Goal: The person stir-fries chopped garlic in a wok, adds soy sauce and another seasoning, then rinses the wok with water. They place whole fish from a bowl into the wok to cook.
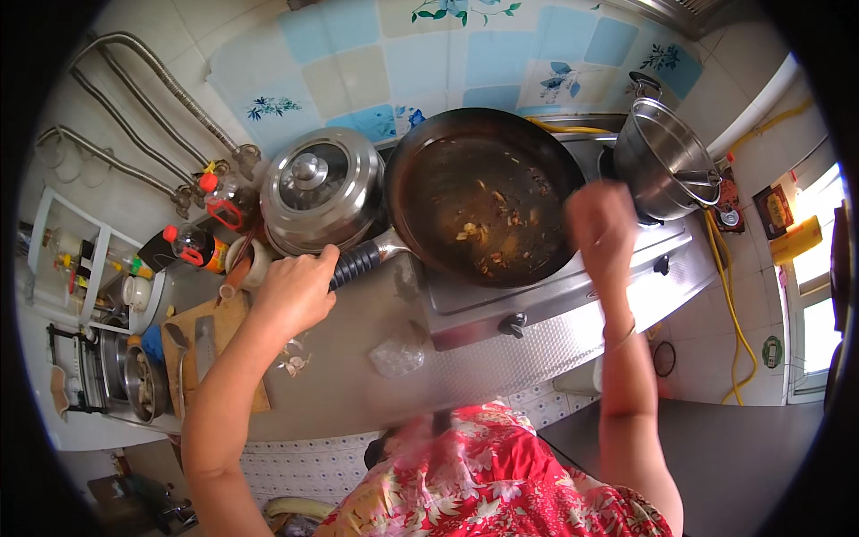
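Observation:
My left hand (298,292) is wrapped around the black grip (356,265) of a dark frying wok (470,194). The wok sits tilted over the left side of a steel gas stove (463,319). Bits of browned food (476,231), like garlic or ginger, lie in oil on its bottom. At the wok's right rim is my right hand (600,225), blurred by motion. Its fingers are curled, and whether they hold anything cannot be made out. A stove knob (513,325) sticks out below the wok.
A lidded steel pot (322,188) stands left of the wok, a steel pot (664,161) right. Sauce bottles (194,248) and a utensil crock (249,262) line the counter. A cleaver (205,339) and ladle (178,356) lie on a cutting board (258,396). Nearby are garlic scraps (294,364) and clear plastic (397,356).

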Available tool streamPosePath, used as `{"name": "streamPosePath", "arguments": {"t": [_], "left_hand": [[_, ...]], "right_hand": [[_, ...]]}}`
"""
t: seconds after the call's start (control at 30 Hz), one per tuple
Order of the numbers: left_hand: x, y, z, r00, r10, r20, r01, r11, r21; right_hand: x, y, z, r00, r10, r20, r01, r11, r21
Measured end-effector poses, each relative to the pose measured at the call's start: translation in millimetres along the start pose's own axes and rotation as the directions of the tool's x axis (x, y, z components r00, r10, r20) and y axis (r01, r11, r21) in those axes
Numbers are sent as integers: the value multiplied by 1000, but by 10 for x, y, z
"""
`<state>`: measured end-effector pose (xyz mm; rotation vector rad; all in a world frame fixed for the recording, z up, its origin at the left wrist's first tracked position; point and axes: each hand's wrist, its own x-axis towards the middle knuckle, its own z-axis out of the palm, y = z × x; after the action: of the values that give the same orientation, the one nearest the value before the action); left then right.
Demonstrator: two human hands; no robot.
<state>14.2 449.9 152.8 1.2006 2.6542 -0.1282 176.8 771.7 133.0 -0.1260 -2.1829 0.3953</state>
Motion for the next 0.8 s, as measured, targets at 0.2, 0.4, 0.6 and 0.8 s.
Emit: {"name": "streamPosePath", "arguments": {"t": [0.2,0.4,0.6,0.8], "left_hand": [[37,-13,-1,997,27,-75,-24,999,37],[73,-72,66,992,35,-125,-27,997,70],[123,-110,90,983,54,-177,-37,995,98],[129,-137,65,990,33,-138,-19,995,102]], "right_hand": [[331,1613,172,842,421,337,-294,882,-367],[338,1643,268,765,498,409,-356,856,-376],[292,1449,95,824,525,214,-471,843,-259],[-74,807,-23,868,496,23,-496,868,-20]]}}
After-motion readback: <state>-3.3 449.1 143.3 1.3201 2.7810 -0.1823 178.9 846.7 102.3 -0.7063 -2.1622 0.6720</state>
